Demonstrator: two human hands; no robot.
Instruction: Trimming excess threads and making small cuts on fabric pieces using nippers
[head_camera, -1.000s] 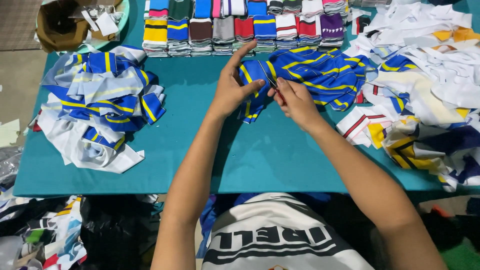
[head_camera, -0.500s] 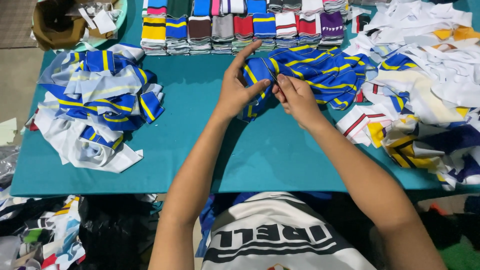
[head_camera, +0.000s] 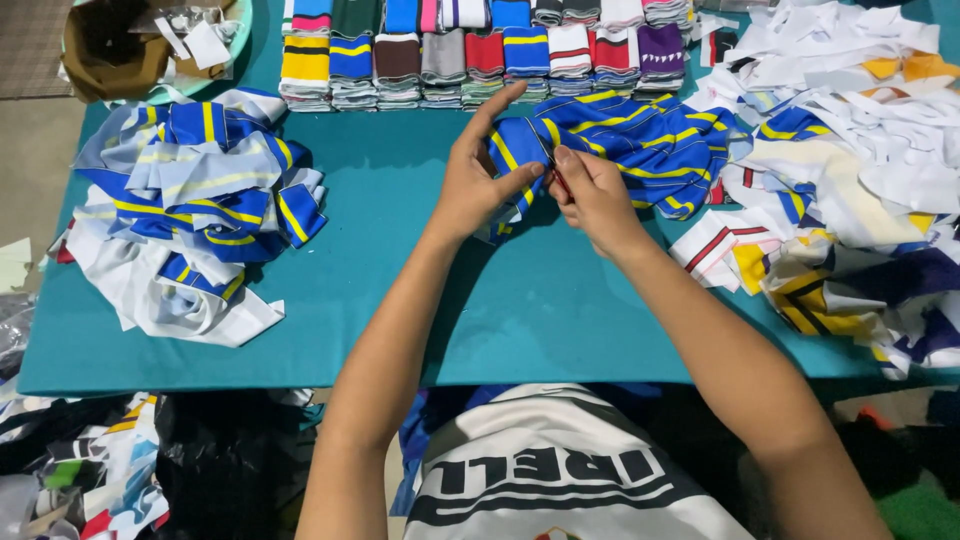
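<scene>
My left hand pinches a blue fabric piece with yellow stripes between thumb and fingers, index finger stretched up. My right hand grips the same piece from the right, with a small red item, too small to identify, showing between its fingers. The piece joins a pile of blue and yellow striped cloth lying just beyond my hands on the teal table.
A heap of blue, yellow and white fabric lies at the left. Rows of folded coloured cloth stacks line the far edge. White and mixed scraps cover the right side. A brown bag sits at the far left corner.
Both hands stay on the blue striped piece and have shifted slightly while working it. The piles have not moved.
</scene>
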